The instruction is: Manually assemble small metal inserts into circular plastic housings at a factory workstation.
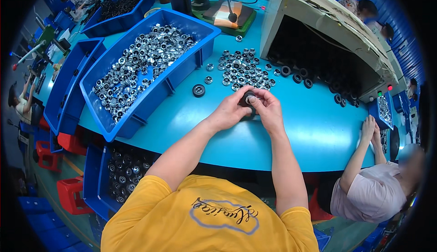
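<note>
Above the turquoise table, my left hand (pixel 229 112) is closed round a small black tyre (pixel 244 99). My right hand (pixel 270 111) pinches a silver wheel hub (pixel 250 99) against that tyre; the fingers partly cover both, so I cannot tell how deep the hub sits. Just beyond my hands lies a loose spread of silver hubs with dark centres (pixel 243 71). To the left, a tyre with a hub in it (pixel 198 90) rests flat by itself. Several loose black tyres (pixel 297 78) lie to the right, in front of a box-like housing.
A large blue bin (pixel 150 98) of silver hubs stands at the left. The pale housing (pixel 337 29) with a dark opening is at the right. A green-based machine (pixel 227 19) stands at the back. Below the table edge is another blue bin (pixel 95 179). A co-worker (pixel 373 188) sits at right.
</note>
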Tool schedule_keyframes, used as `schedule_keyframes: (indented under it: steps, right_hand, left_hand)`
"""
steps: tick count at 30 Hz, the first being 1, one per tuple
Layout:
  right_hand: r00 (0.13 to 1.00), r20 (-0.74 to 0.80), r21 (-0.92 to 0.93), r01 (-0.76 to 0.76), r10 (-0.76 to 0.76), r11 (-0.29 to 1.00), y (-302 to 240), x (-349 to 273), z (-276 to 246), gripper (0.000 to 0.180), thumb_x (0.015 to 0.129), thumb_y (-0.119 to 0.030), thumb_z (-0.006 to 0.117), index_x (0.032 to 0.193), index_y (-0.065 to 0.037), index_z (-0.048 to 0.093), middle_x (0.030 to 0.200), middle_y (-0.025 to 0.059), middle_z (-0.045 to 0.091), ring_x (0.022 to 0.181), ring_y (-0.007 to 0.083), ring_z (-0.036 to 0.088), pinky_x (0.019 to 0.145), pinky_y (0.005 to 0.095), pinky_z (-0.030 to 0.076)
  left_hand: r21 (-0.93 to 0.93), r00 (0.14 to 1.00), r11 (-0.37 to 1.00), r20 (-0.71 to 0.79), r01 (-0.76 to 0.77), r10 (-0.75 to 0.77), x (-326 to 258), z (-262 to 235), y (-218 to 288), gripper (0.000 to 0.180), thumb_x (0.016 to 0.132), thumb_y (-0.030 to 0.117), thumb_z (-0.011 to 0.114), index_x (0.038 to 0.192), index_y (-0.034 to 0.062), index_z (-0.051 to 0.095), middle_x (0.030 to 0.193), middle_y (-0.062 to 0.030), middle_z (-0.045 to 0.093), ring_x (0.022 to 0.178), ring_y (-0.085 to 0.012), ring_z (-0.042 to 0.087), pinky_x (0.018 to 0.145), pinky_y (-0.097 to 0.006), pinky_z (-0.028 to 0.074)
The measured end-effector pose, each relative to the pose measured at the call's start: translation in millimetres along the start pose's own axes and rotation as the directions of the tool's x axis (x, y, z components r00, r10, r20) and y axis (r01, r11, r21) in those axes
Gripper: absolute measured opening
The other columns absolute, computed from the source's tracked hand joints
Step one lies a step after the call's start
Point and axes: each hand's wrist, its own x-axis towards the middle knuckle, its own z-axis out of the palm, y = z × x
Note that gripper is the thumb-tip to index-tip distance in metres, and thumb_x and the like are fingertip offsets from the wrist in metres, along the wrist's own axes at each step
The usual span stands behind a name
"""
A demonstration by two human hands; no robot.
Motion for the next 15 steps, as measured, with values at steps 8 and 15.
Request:
schedule_keyframes:
  steps: [8,15]
  right_hand:
    - [0.982,-0.079,-0.246,0.145,-0.170,0.958,19.5,-2.7,12.6,0.022,0.090,-0.007,0.071,0.109,0.001,0.064,0.095,0.0041,0.067,0.079,0.0082,0.060,0.071,0.0244,0.052]
    - [0.998,-0.054,-0.150,0.016,-0.025,0.989,12.1,-4.1,11.9,0.022,0.091,-0.009,0.070,0.111,0.000,0.065,0.100,0.0045,0.067,0.082,0.0097,0.061,0.073,0.0265,0.053]
  left_hand:
    - [0.477,0.980,0.875,-0.117,-0.090,0.164,-4.8,5.9,-14.4,0.059,0.089,0.003,0.065,0.143,0.0076,0.044,0.111,-0.0210,0.069,0.099,-0.0362,0.070,0.082,-0.042,0.056]
    - [0.696,0.965,0.715,-0.136,-0.067,0.222,-9.4,10.0,-5.7,0.052,0.088,0.011,0.067,0.137,0.0083,0.048,0.096,-0.0198,0.072,0.083,-0.0403,0.070,0.071,-0.045,0.057]
